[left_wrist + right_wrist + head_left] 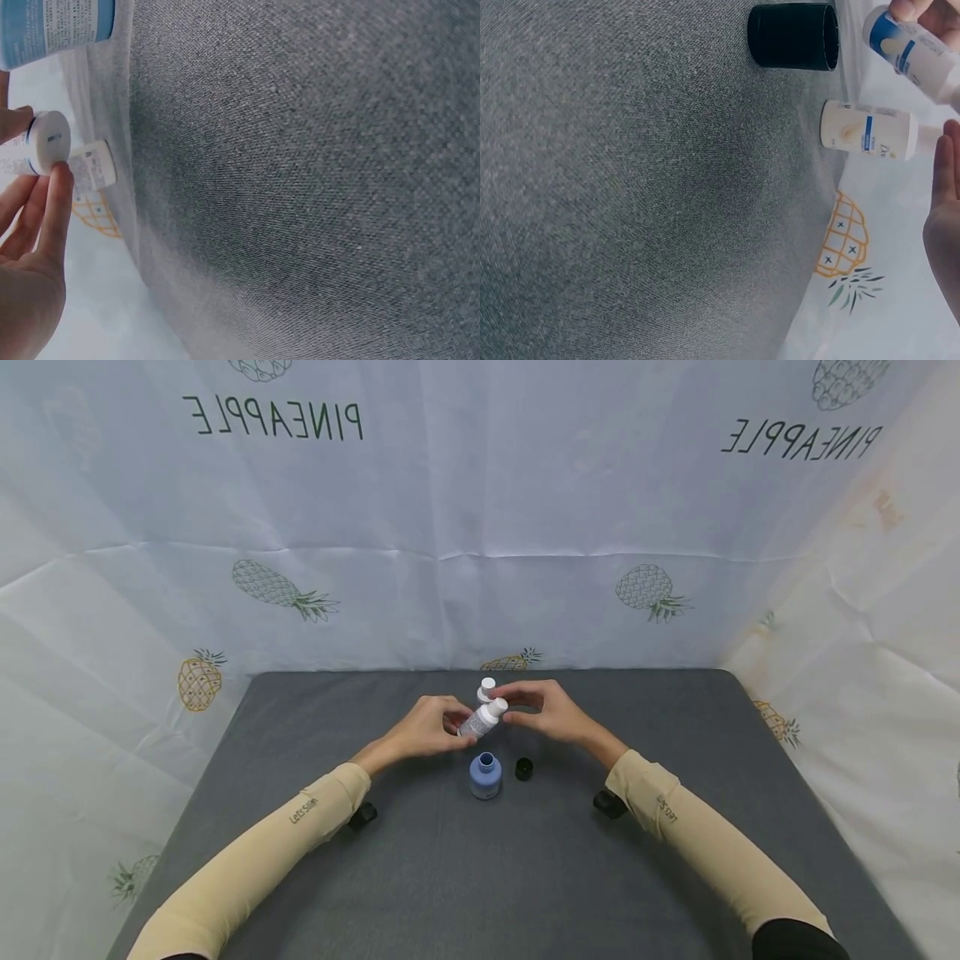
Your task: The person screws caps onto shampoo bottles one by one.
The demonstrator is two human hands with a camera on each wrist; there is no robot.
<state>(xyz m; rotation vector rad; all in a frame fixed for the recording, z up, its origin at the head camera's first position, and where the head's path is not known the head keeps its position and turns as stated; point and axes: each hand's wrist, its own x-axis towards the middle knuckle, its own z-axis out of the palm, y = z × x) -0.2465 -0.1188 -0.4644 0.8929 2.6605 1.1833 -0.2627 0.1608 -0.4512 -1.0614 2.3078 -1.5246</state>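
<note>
My left hand (431, 727) holds a small white bottle (477, 722) with a white cap, tilted toward the right. In the left wrist view, fingers and thumb grip this bottle near its base (54, 142). My right hand (551, 710) is beside its cap (498, 706), with index finger and thumb spread around it and the fingertips close to it. Behind stands a second white bottle (866, 131), upright and capped, partly hidden by the held one in the head view. Nearer stands a blue bottle (485, 777) with an uncovered mouth.
A black cap (524, 768) lies right of the blue bottle on the grey cloth-covered table (480, 877). A white curtain (450, 510) with pineapple prints hangs beyond the table's far edge. Dark wrist devices (610, 803) sit under both sleeves.
</note>
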